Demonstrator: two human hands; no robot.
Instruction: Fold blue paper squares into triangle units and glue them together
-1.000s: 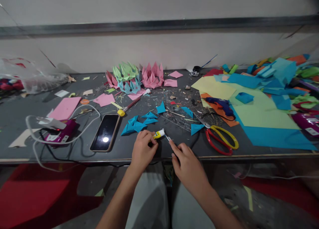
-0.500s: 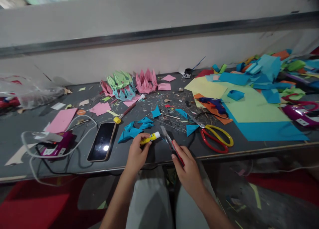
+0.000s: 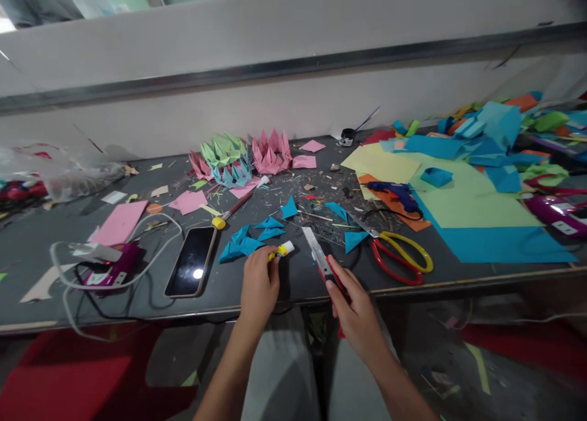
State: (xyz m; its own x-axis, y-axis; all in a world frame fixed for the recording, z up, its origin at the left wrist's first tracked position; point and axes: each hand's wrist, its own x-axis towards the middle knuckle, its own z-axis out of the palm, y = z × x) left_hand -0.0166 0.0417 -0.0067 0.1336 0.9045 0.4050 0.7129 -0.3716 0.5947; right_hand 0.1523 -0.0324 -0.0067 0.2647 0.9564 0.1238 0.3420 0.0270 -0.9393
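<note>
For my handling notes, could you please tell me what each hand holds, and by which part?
The left hand holds a glue stick by its yellow body; the right hand holds a box cutter by its red handle.

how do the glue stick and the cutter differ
The glue stick is yellow with a white end; the cutter is red and black with a metal blade. The glue stick is in the left grip, the cutter in the right grip. Both are partly hidden.
</note>
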